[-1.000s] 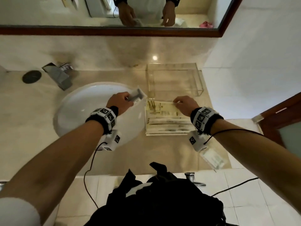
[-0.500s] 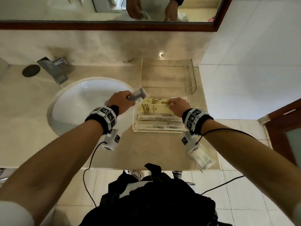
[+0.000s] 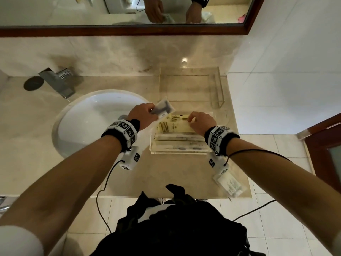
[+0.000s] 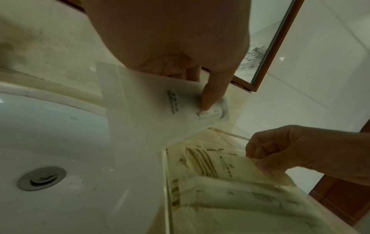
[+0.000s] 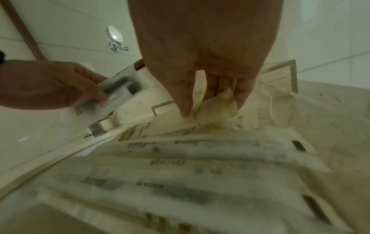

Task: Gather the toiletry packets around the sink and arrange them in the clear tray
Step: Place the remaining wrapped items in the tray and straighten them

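Marble counter, white sink

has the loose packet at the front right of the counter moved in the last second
No. The loose packet still lies at the front right edge of the counter, same offset from the clear tray.

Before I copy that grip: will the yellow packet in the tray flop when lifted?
Likely floppy: the yellow packet crumples where the right hand pinches it. Probably light, since its raised end lifts with that pinch alone. Film looks slick; cannot confirm.
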`<state>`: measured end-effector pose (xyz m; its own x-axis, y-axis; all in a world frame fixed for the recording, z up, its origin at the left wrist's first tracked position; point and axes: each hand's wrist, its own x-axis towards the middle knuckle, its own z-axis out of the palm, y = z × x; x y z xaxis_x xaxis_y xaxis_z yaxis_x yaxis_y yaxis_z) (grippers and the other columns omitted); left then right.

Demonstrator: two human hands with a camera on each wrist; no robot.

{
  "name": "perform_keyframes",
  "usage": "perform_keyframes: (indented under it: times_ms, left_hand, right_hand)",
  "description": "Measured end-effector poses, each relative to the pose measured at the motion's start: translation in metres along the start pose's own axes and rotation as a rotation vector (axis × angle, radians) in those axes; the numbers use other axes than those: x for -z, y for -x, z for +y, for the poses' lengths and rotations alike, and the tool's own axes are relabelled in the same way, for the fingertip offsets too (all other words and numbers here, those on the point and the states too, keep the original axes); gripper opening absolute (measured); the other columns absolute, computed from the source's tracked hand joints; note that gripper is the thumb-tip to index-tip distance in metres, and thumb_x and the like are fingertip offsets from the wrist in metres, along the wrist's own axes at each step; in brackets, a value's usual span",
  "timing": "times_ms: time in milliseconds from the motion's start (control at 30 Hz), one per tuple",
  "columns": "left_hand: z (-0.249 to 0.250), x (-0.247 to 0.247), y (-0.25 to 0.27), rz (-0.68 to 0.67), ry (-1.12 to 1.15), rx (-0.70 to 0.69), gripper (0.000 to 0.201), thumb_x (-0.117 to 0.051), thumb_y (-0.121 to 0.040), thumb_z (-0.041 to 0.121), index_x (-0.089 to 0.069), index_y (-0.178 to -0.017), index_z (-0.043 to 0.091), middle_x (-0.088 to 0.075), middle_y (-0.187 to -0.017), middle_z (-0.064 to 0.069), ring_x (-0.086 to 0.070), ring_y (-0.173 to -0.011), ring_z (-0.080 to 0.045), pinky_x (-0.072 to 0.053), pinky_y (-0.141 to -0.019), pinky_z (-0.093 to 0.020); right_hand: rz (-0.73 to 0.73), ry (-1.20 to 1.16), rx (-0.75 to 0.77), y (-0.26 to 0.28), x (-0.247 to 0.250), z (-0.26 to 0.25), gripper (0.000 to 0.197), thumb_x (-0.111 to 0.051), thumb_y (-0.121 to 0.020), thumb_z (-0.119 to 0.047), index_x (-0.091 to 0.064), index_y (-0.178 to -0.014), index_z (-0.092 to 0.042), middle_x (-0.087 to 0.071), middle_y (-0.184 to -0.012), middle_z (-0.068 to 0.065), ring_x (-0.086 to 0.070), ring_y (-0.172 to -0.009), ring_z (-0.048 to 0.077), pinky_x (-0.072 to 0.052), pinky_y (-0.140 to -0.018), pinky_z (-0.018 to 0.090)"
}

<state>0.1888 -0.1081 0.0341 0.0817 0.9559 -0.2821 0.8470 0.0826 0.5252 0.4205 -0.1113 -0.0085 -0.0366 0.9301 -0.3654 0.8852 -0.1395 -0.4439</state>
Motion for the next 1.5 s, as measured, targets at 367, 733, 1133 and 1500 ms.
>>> perform_keyframes:
  times_ms: [367,733,1133,1500]
  left_hand:
    - [0.026,-0.014,-0.011,-0.170,0.057,-0.090,0.018,-0.067,-0.080,0.013,-0.066,-0.098,0.015,-0.061,-0.082,0.000,-0.058,-0.081,-0.024,-0.051,-0.080,-0.039]
    - [0.060,-0.055,-0.015,-0.321,0.035,-0.120,0.041,-0.068,-0.080,0.020,-0.060,-0.120,0.026,-0.068,-0.104,-0.003,-0.064,-0.092,-0.024,-0.053,-0.088,-0.036]
    - [0.083,-0.078,-0.006,-0.441,0.105,-0.124,0.099,-0.068,-0.079,0.008,-0.007,-0.153,0.031,-0.064,-0.083,-0.002,-0.060,-0.076,-0.022,-0.051,-0.077,-0.038]
    - [0.078,-0.092,-0.008,-0.440,-0.210,-0.280,0.086,-0.070,-0.082,0.031,-0.020,-0.152,0.023,-0.064,-0.108,-0.004,-0.060,-0.095,-0.023,-0.052,-0.084,-0.039]
  right_hand:
    - [-0.059,-0.333,0.022,0.001,0.037,0.007,0.048,-0.072,-0.083,-0.021,-0.054,-0.127,-0.022,-0.058,-0.119,0.002,-0.056,-0.104,0.019,-0.042,-0.083,0.028]
    - [-0.166,-0.524,-0.103,0.017,0.040,0.038,0.026,-0.068,-0.085,-0.014,-0.063,-0.110,-0.008,-0.066,-0.081,0.007,-0.057,-0.062,0.014,-0.045,-0.057,0.024]
    - [0.019,-0.477,-0.109,0.007,0.043,0.054,0.039,-0.060,-0.086,-0.006,-0.061,-0.121,-0.024,-0.060,-0.097,0.002,-0.057,-0.091,0.021,-0.043,-0.078,0.030]
    - [-0.032,-0.262,-0.045,0.001,0.036,0.045,0.055,-0.067,-0.083,-0.007,-0.052,-0.135,-0.019,-0.048,-0.136,0.009,-0.050,-0.122,0.024,-0.038,-0.091,0.025]
